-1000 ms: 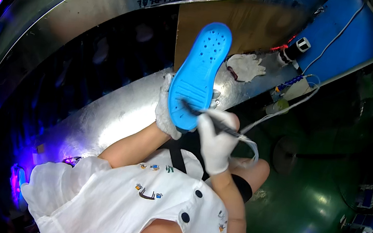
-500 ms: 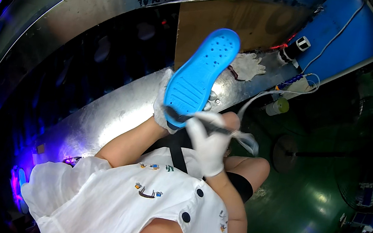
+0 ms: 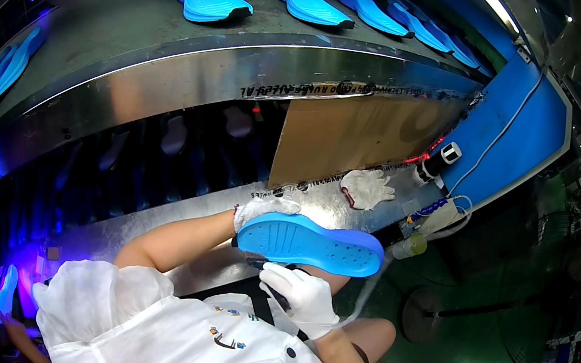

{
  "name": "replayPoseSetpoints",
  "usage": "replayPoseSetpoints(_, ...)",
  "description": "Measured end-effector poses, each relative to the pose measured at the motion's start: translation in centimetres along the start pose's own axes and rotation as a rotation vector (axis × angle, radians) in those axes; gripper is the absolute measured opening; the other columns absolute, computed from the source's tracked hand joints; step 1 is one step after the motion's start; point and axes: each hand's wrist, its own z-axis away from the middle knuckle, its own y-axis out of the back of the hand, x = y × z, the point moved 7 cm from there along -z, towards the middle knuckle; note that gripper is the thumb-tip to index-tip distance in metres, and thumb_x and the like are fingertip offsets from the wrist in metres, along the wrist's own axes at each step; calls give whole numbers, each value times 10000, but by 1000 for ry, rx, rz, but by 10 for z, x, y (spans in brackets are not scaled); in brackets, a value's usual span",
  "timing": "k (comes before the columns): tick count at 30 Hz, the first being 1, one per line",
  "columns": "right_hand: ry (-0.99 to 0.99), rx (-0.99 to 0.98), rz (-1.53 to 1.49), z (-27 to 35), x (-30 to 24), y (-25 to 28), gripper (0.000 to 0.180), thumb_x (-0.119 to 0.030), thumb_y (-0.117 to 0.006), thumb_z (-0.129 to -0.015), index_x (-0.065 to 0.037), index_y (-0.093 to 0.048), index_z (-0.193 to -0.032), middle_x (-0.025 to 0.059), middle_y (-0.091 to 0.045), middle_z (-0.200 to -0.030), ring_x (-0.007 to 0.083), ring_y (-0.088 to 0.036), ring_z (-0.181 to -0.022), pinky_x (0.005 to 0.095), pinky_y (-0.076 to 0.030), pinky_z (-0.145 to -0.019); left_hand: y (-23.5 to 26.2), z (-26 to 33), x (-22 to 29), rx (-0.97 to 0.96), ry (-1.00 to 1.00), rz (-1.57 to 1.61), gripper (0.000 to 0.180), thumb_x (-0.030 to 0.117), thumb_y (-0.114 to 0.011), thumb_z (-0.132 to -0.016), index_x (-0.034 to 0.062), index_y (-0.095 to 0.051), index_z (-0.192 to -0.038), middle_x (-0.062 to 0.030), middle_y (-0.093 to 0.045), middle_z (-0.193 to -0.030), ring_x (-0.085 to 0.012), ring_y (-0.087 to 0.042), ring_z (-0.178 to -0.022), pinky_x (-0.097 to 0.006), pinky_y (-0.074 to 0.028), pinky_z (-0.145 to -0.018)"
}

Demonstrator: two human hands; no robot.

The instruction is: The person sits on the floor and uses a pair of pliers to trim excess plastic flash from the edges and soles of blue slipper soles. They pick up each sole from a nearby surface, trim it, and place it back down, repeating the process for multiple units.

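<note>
My left hand [image 3: 266, 210], in a white knit glove, grips the heel end of a blue shoe sole [image 3: 310, 245]. The sole lies sideways in the air, its holed toe end pointing right and its ridged inner face toward me. Just below it is my white-gloved right hand [image 3: 301, 299], apart from the sole, fingers curled. Under its palm shows part of a dark slim tool [image 3: 281, 301]; most of it is hidden. A clear hose [image 3: 365, 295] runs to that hand.
Several blue soles [image 3: 305, 1] lie on the conveyor belt [image 3: 128, 47] beyond a metal edge. A spare glove [image 3: 367, 189] rests on the metal ledge by a cardboard sheet [image 3: 358, 143]. A fan stand [image 3: 424, 311] is at right. Another person's arm [image 3: 25, 343] shows at lower left.
The sole has swung from upright to sideways, toe now to the right. My right hand has moved down off its heel end with the dark tool. The view has tilted up, showing the belt.
</note>
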Motion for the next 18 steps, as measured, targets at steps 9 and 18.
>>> replayPoseSetpoints(9,-34,82,-70,-6,-8,15,188,-57,-779,-768,-61,-717,-946,98,-719,-971,256,-708,-849,318,-565,-772,-19,3,22,-60,-35,-384,502,484,-684,-862,60,-660,-1128,-141,-688,-1003,-234,-693,-851,-408,-593,-698)
replayPoseSetpoints(18,-102,240,-228,-3,9,27,204,-91,-759,-768,-96,-710,-966,68,-717,-964,243,-681,-767,326,-551,-675,-23,1,30,-43,23,-395,460,433,-690,-879,80,-652,-1171,-112,-681,-1066,-209,-678,-901,-381,-574,-774)
